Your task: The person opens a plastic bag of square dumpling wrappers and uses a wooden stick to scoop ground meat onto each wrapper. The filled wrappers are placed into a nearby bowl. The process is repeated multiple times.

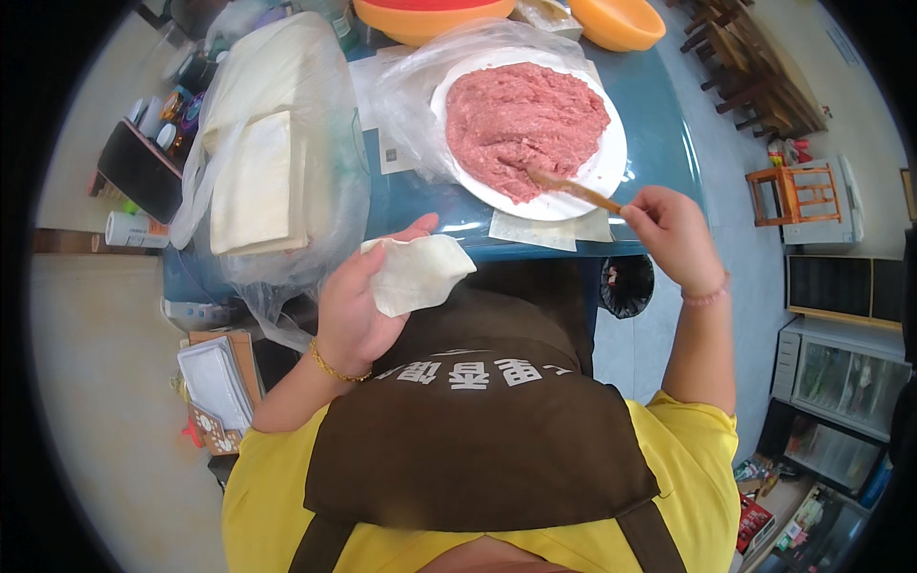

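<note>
A thin, pale dough wrapper [419, 276] lies across the fingers of my left hand [362, 308], with my thumb over its edge. This hand is just off the table's front edge, and the wrapper bears no filling. My right hand [670, 233] pinches the end of a flat wooden stick [582, 192]. The stick's far tip touches the front of a mound of pink minced meat [526, 122]. That meat is heaped on a round white plate [615, 154]. To the left, a stack of square wrappers [251, 190] rests on a clear plastic bag [333, 165].
The blue table [655, 122] has orange bowls [620, 25] at its far side. Paper sheets [534, 228] lie partly under the plate. A black-lined bin [627, 286] stands below the front edge. Jars and a dark-screened device [140, 168] crowd the left; a wooden stool [794, 193] stands right.
</note>
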Tool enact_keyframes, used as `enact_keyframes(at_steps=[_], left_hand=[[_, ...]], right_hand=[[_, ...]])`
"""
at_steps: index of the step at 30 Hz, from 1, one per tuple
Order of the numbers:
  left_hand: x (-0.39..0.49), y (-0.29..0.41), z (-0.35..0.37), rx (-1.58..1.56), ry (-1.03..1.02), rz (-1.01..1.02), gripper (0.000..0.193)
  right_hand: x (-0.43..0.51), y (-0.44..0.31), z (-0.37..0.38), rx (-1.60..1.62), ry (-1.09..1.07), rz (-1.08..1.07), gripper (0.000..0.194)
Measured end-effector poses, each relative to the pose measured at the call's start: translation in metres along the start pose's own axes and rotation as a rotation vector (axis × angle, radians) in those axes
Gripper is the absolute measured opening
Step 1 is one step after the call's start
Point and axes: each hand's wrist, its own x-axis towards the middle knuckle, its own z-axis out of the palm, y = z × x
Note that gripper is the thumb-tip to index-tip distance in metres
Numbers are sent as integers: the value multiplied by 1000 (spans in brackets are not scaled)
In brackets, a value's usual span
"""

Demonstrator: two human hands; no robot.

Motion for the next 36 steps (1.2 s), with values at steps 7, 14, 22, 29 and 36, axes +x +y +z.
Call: enact_keyframes(at_steps=[7, 14, 22, 29, 36], left_hand=[[2, -3, 4, 12, 10, -15, 48], [1, -1, 0, -32, 22, -12, 44], [0, 0, -1, -92, -4, -22, 44], [4, -7, -6, -63, -7, -65, 41], [0, -5, 2, -88, 32, -60, 43]], right_hand=[[28, -17, 29, -25, 13, -123, 17], [4, -19, 45, -110, 124, -238, 16], [-15, 5, 37, -20, 67, -125, 15], [-24, 8, 45, -114, 364, -351, 12], [-15, -1, 56, -366, 472, -527, 16]])
